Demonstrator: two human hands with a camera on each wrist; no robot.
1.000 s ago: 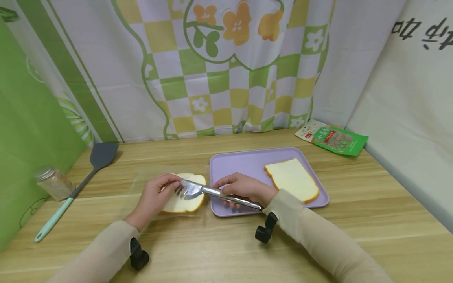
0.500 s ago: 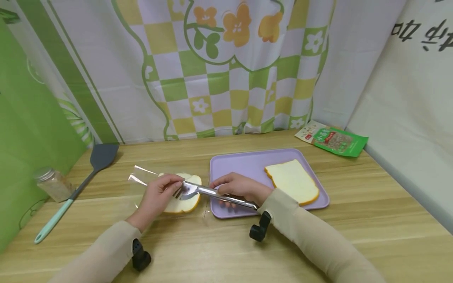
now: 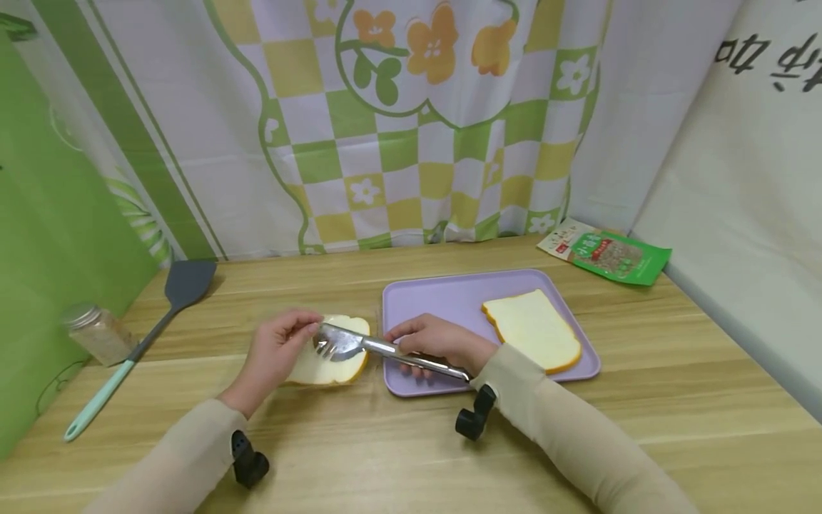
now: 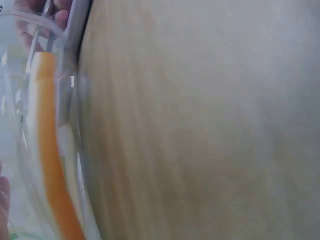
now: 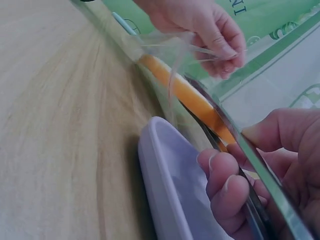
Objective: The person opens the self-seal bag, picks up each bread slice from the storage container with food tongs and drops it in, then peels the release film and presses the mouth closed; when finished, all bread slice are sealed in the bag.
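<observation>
My right hand (image 3: pixel 443 343) grips a pair of metal tongs (image 3: pixel 383 346) with fork-like slots, over the left end of the purple tray. The tongs' two arms lie either side of a slice of white bread (image 3: pixel 329 370) with an orange-brown crust. Around this slice is a clear plastic bag (image 5: pixel 177 75), its film standing up at the opening in the right wrist view. My left hand (image 3: pixel 272 353) pinches the bag's film between thumb and fingers, beside the slice's left edge. Part of the slice is hidden behind the tongs and left hand.
On the purple tray (image 3: pixel 433 294) lies a second bread slice (image 3: pixel 534 330). A green seasoning packet (image 3: pixel 606 255) lies at the back right. At left are a spatula (image 3: pixel 150 332) with a mint handle and a glass jar (image 3: pixel 98 334) with a metal lid.
My left hand has shifted slightly left, and the bag's film has moved around the slice. The slice and tongs went a little left and partly back. Tray and second slice stay put.
</observation>
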